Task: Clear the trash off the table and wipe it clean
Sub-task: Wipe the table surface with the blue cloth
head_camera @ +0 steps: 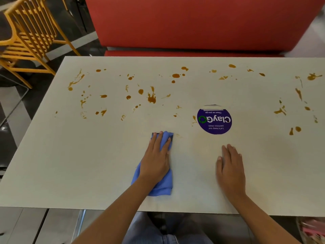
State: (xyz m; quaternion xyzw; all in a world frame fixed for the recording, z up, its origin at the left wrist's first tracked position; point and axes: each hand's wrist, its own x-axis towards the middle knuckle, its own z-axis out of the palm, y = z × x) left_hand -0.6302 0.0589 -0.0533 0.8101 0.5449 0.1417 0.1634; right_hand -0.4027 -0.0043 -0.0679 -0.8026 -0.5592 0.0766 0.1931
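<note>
Currently in the wipe step: left hand (155,158) flat, fingers straight, pressing blue cloth (162,186) onto near-centre of white table (52,164), right hand (230,169) flat and empty beside it; next push toward brown sauce splatters (151,98) beyond.

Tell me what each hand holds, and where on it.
Neither grips anything. The left hand presses flat on the cloth, covering its middle and far end. The right hand lies flat on the table.
</note>
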